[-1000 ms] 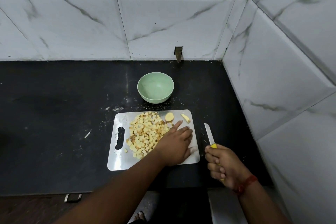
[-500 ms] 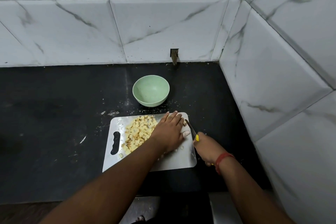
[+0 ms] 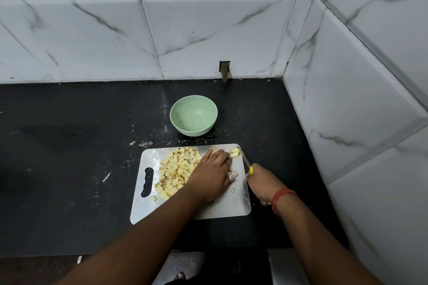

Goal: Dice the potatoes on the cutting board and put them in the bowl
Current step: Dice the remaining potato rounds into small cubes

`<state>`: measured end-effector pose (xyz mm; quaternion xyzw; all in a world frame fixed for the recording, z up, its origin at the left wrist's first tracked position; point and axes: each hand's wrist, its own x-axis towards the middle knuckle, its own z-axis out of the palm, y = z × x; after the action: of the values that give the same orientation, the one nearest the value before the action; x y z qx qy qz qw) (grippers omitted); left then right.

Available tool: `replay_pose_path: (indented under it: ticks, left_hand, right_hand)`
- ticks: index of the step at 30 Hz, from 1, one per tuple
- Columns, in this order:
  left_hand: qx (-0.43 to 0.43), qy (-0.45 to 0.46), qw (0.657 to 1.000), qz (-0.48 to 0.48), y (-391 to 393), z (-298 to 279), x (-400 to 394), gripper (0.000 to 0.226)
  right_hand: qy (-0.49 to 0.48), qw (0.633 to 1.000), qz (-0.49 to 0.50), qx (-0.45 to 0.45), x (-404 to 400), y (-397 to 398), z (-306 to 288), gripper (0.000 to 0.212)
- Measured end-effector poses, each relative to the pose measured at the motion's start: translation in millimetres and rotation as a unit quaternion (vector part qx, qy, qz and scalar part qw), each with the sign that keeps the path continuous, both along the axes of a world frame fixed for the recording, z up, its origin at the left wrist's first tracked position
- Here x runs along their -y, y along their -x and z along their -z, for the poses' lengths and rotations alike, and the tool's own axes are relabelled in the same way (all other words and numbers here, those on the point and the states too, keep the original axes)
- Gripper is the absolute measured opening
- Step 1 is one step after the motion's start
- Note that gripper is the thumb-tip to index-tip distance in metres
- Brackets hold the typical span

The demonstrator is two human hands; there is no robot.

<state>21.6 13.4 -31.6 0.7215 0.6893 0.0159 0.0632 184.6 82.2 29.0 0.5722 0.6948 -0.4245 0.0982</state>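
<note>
A steel cutting board (image 3: 222, 208) lies on the black counter with a pile of diced potato (image 3: 177, 170) on its left half. At the board's far right corner sit a few uncut potato pieces (image 3: 234, 153). My left hand (image 3: 212, 174) lies over the board with its fingertips holding those pieces down. My right hand (image 3: 262, 183) grips the yellow handle of a knife (image 3: 245, 159), whose blade reaches up to the pieces. The empty green bowl (image 3: 193, 115) stands just behind the board.
White marble-tile walls close the counter at the back and on the right (image 3: 347, 99). A small dark fitting (image 3: 224, 70) sticks out of the back wall. Potato crumbs (image 3: 143, 143) lie between bowl and board. The counter's front edge runs just below the board.
My left hand slid from the board's middle up to the pieces at the far right corner. My right hand brought the knife in from off the board to those pieces.
</note>
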Motion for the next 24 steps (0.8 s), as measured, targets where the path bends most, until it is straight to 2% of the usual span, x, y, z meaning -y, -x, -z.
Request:
replay_pose_path:
  ticks: [6, 12, 16, 18, 24]
  left_hand:
    - [0.002, -0.032, 0.999, 0.031, 9, 3, 1, 0.068]
    - [0.012, -0.03, 0.996, 0.081, 20, 4, 6, 0.065]
    - [0.038, -0.025, 0.997, 0.059, 18, 7, 11, 0.07]
    - [0.051, -0.02, 0.997, 0.049, 15, 9, 13, 0.073]
    - [0.021, -0.01, 0.999, 0.04, 12, 9, 14, 0.067]
  right_hand:
    - [-0.012, 0.999, 0.007, -0.029, 7, -6, -6, 0.013]
    - [-0.054, 0.998, -0.044, 0.01, 26, -13, 3, 0.009]
    - [-0.053, 0.996, -0.052, 0.049, 32, -12, 8, 0.025]
    - [-0.052, 0.996, -0.056, 0.055, 32, -10, 8, 0.026]
    - [-0.067, 0.992, -0.084, 0.065, 32, -1, 15, 0.032]
